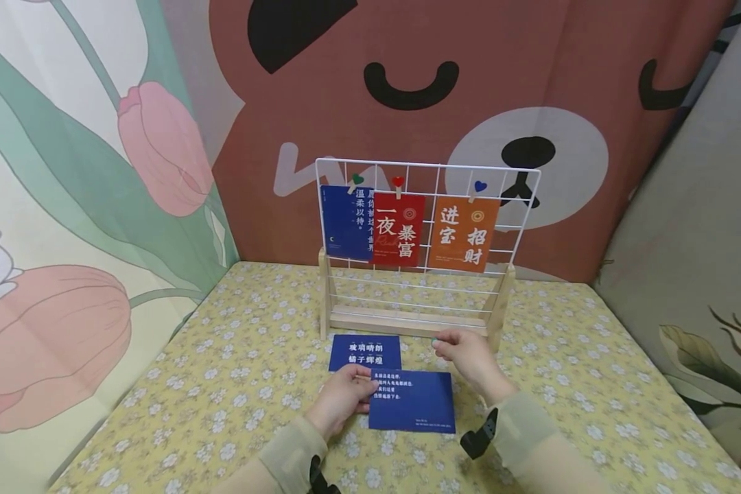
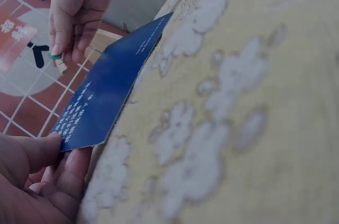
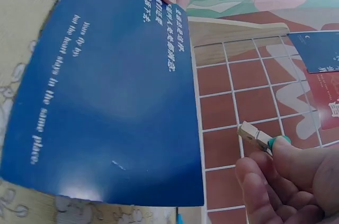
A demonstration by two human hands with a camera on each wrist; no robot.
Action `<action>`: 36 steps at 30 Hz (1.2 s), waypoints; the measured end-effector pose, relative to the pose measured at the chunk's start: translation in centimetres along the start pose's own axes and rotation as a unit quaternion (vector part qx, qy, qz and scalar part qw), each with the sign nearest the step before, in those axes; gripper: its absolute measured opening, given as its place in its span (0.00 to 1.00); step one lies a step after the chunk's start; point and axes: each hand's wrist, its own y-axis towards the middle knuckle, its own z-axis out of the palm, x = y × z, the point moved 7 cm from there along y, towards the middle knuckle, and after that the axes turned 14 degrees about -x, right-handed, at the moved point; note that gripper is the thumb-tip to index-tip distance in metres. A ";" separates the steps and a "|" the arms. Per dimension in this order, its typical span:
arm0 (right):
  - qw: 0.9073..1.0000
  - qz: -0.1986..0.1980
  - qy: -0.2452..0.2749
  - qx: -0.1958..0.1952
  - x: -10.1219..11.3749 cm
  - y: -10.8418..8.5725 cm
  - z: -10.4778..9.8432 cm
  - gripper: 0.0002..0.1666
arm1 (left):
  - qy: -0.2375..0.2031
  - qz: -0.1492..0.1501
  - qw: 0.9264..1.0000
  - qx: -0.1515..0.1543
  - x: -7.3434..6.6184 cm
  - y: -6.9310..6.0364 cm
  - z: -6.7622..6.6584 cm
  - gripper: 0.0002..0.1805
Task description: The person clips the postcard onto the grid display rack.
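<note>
My left hand (image 1: 344,396) pinches the left edge of a dark blue card (image 1: 411,405) with white writing, thumb on its face. In the left wrist view the card (image 2: 114,83) is tilted up off the cloth. My right hand (image 1: 469,357) pinches a small wooden clothespin (image 3: 256,135) with a green top, to the right of the card and in front of the rack. Behind stands a white wire grid rack (image 1: 407,280) on a wooden base. Clipped to it are a blue card (image 1: 346,226), a red card (image 1: 401,237) and an orange card (image 1: 453,233).
Another blue card (image 1: 364,348) lies flat on the flowered yellow tablecloth (image 1: 234,384), just in front of the rack's base. Green, red and blue heart clips (image 1: 480,186) hold the hung cards. Printed curtains (image 1: 321,89) rise behind the table and at its sides.
</note>
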 end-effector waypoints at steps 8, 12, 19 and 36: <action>0.999 -0.019 0.025 -0.002 1.3 0.4 -0.4 0.17 | 0.020 0.036 0.999 -0.005 -2.2 0.4 -0.9 0.08; 0.999 -0.037 0.017 -0.004 2.1 0.7 -0.7 0.18 | 0.048 0.063 0.997 -0.010 -3.5 1.1 -1.8 0.07; 0.999 -0.041 0.009 -0.010 3.5 1.1 -1.0 0.18 | 0.117 0.106 0.985 -0.064 -6.0 2.9 -4.1 0.07; 0.995 -0.073 0.007 -0.074 6.4 2.8 -1.4 0.17 | 0.066 0.133 0.980 -0.135 -9.8 7.0 -5.9 0.04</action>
